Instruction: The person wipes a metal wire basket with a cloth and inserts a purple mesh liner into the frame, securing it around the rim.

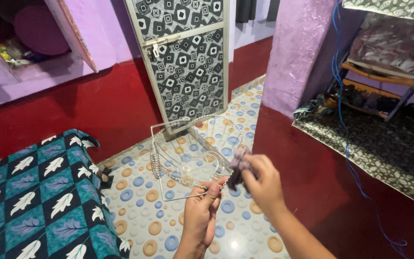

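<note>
Your left hand pinches the near edge of a wire basket: thin silvery rods, curved rim, see-through, held tilted above the floor. Your right hand has fingers closed on a dark purplish cloth against the basket's right rim. Below: dotted floor, leaf-print bedspread left, patterned door ahead.

Bright, floor glare, blurred hands

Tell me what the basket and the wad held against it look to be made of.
Basket: thin bent wire, seemingly bright steel or chrome, since it glints and shows the floor through it. Wad in the right hand: soft, crumpled, dull purplish-grey cloth, probably a rag. The left hand grips the basket's rim.
</note>
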